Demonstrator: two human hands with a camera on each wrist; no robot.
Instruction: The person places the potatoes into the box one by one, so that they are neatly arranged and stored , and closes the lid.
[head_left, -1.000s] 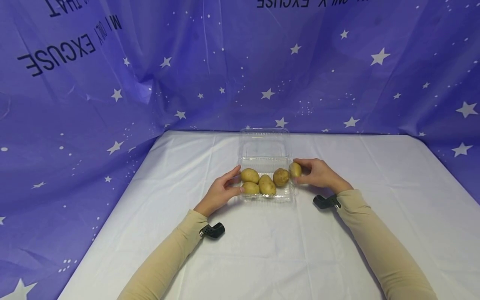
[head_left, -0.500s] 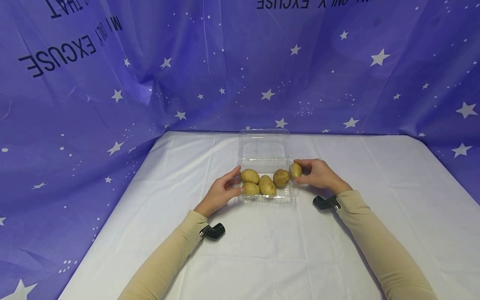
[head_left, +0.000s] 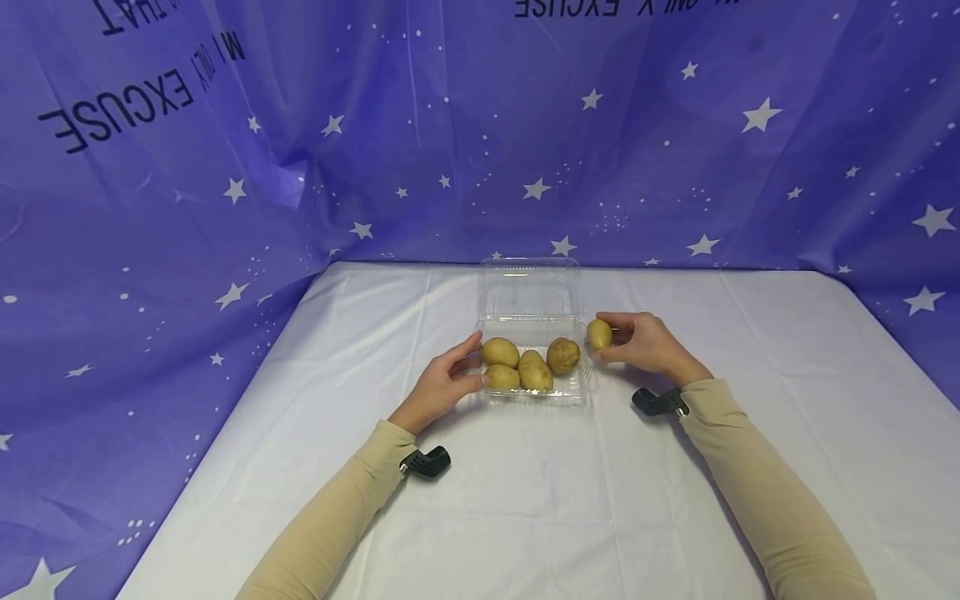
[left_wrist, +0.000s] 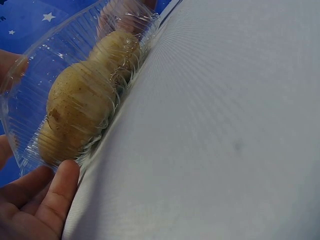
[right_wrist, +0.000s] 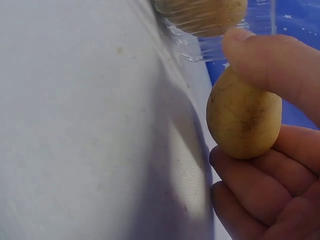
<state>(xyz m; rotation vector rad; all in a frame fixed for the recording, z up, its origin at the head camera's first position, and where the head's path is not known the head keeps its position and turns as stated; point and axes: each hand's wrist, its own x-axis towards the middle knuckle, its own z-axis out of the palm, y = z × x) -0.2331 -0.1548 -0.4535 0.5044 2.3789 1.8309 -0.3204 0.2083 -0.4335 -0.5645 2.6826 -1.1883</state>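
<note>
A clear plastic clamshell container (head_left: 531, 327) sits with its lid raised at the back. Several yellow-brown potatoes (head_left: 535, 371) lie in its base. My left hand (head_left: 435, 387) holds the left side of the container, thumb toward the front and fingers spread along the wall; in the left wrist view, its fingertips (left_wrist: 62, 185) meet the ribbed plastic. My right hand (head_left: 645, 343) pinches another potato (head_left: 599, 335) between thumb and fingers, just outside the container's right wall. The right wrist view shows this potato (right_wrist: 245, 115) with a darker patch on its skin.
A white cloth (head_left: 525, 517) covers the table. Purple sheeting with stars (head_left: 637, 150) hangs behind and to the left of it. A black wrist camera (head_left: 426, 462) is at the left cuff, another black wrist camera (head_left: 658, 402) at the right.
My right hand has moved slightly right and back with its potato, away from the container's right wall. My left hand and the other potatoes stay in place.
</note>
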